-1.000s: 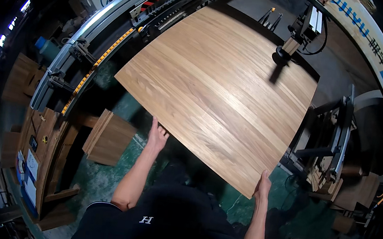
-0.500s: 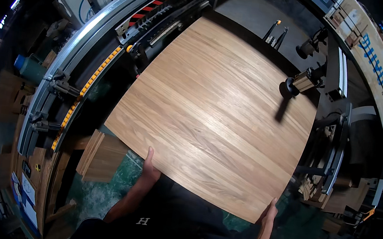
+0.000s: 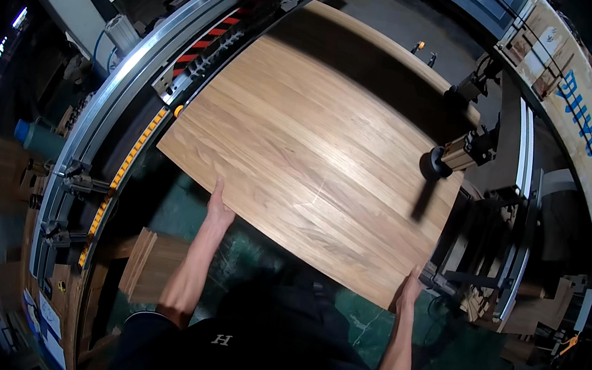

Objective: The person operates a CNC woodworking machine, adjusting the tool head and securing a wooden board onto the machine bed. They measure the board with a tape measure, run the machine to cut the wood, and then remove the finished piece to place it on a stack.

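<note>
A wood-strip panel (image 3: 316, 143) spans the frame's centre; the left hand (image 3: 218, 212) grasps its lower-left edge, the right hand (image 3: 409, 290) its lower-right corner, hidden fingers seemingly hooked beneath.

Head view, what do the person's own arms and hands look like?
The left hand and right hand wear no gloves, and no watch or band shows on the wrists. Both forearms are bare below short, dark sleeves with thin, light edging. The dark shirt carries a small white mark. Any rings are too small to tell.
</note>
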Demonstrator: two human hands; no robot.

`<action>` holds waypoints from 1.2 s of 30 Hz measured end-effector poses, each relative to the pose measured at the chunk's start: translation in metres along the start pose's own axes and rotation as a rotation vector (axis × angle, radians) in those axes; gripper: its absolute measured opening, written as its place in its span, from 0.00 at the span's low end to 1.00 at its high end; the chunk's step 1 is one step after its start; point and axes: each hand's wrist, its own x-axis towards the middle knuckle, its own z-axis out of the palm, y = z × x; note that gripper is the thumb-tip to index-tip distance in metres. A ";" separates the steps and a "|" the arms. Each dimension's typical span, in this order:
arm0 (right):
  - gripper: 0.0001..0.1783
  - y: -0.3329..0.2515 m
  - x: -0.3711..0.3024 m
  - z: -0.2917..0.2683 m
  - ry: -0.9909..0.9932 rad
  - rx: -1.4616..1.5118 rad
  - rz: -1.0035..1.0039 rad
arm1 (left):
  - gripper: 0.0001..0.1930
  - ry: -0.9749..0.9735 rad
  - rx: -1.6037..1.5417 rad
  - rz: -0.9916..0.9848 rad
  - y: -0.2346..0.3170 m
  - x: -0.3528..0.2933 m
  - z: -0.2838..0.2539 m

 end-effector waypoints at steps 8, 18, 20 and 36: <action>0.43 -0.078 0.015 0.068 -0.063 -0.184 -0.128 | 0.25 0.064 -0.014 0.006 0.025 0.098 0.036; 0.40 -0.106 0.027 0.119 -0.113 -0.188 -0.002 | 0.25 0.240 0.045 0.122 0.047 0.141 0.069; 0.40 -0.095 0.050 0.123 -0.134 -0.122 -0.066 | 0.25 0.319 0.077 0.151 0.045 0.139 0.094; 0.45 -0.117 0.041 0.141 -0.538 0.002 0.016 | 0.22 0.075 0.157 0.067 0.064 0.146 0.037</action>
